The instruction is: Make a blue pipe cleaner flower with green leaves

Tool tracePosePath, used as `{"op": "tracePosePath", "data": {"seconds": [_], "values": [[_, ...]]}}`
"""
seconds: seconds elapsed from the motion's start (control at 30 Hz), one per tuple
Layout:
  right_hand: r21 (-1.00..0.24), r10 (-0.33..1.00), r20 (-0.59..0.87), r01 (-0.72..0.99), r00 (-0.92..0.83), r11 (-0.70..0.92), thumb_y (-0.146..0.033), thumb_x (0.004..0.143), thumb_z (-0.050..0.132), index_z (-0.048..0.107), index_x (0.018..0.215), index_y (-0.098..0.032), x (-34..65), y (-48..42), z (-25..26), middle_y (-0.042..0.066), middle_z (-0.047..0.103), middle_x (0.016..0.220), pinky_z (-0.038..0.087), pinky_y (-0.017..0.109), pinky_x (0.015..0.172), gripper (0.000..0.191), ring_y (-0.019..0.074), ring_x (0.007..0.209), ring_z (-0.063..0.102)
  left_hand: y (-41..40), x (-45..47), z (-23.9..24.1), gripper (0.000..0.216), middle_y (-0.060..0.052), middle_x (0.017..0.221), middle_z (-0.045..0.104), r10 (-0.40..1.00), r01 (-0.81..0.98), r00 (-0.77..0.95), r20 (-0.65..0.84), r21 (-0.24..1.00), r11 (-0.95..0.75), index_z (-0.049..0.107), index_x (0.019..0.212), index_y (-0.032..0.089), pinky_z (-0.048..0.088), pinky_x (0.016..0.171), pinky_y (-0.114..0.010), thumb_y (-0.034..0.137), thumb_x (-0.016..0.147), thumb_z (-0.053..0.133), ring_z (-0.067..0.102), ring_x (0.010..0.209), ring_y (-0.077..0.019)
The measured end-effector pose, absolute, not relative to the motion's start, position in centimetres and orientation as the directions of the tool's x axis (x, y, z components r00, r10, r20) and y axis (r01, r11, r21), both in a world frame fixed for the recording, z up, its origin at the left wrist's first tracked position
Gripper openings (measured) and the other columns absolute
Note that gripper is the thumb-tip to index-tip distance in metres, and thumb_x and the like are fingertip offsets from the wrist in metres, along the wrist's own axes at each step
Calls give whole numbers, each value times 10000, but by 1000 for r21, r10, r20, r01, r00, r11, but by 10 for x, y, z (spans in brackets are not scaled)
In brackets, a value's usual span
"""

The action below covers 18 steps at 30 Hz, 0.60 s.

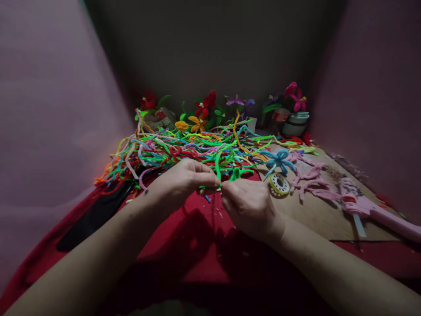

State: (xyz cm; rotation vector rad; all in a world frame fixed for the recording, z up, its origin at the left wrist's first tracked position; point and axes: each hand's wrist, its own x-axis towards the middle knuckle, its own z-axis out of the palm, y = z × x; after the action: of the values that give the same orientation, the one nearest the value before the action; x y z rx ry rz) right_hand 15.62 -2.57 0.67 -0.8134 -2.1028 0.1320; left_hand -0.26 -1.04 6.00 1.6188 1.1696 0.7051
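Observation:
My left hand (187, 177) and my right hand (248, 204) meet above a red cloth (184, 237), both pinched on a bright green pipe cleaner (218, 169) that loops up between the fingertips. Just beyond my hands lies a big tangled heap of coloured pipe cleaners (184, 149). A finished blue pipe-cleaner flower (279, 161) rests right of the heap.
A wooden board (315, 210) at the right carries pink pipe-cleaner pieces (311, 177), a small tape roll (279, 184) and a pink glue gun (371, 210). Finished flowers (205, 109) and a jar (295, 123) stand at the back. Pink walls close in on both sides.

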Motion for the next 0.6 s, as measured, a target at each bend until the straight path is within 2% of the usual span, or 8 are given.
{"op": "tracePosePath", "data": {"seconds": [0.1,0.2,0.27,0.33,0.4,0.47,0.53,0.6], "values": [[-708,765,577,292,-286,643,-191,838,424,520,628,-173,157,-26,12,-15,427,561,315,235,523,231,94,523,386,-21,-4,77,221,-1,520,547,953,525,296,70,821,-224,634,549,156,369,480,-214,284,721,579,472,492,-96],[-885,869,444,48,-217,464,-227,830,468,543,634,-176,159,-26,20,-36,407,545,291,224,472,216,78,487,346,-26,-19,90,171,-7,630,620,922,620,176,344,689,-375,679,662,174,406,526,-204,306,737,600,540,588,-112],[-919,889,394,-83,-233,385,-241,818,491,567,648,-178,160,-27,23,-51,402,503,256,223,433,196,67,439,317,-23,-34,92,148,-17,662,638,925,624,97,367,702,-344,696,778,181,419,516,-209,303,721,634,556,582,-114],[-931,900,351,-195,-260,307,-245,812,496,578,656,-178,160,-26,25,-66,379,448,215,222,399,189,60,396,289,-17,-43,89,222,-11,678,640,933,556,80,350,761,-334,680,878,194,430,501,-210,283,675,692,559,553,-106],[-926,904,314,-304,-291,224,-246,807,501,581,664,-176,160,-25,25,-75,363,418,189,218,378,178,57,373,274,-14,-43,83,278,-38,789,658,934,463,190,303,811,-357,672,942,189,470,582,-225,251,673,703,590,648,-118],[-906,900,289,-397,-325,148,-244,803,512,580,677,-173,160,-22,22,-82,355,409,185,214,369,161,53,359,266,-15,-34,78,261,-65,902,651,899,404,294,325,810,-425,682,952,181,485,668,-235,246,700,686,598,776,-137],[-883,891,278,-460,-358,91,-249,800,525,570,678,-173,159,-20,19,-87,355,402,200,210,365,150,51,348,270,-19,-22,77,298,-63,970,642,855,351,340,392,790,-502,687,951,197,489,699,-235,224,656,724,598,838,-151],[-866,882,267,-499,-388,43,-253,798,529,551,666,-176,159,-18,17,-89,361,391,212,208,362,154,52,336,276,-23,-13,79,332,-52,977,655,859,296,385,338,836,-462,676,972,212,496,702,-241,215,644,732,610,842,-159]]}}
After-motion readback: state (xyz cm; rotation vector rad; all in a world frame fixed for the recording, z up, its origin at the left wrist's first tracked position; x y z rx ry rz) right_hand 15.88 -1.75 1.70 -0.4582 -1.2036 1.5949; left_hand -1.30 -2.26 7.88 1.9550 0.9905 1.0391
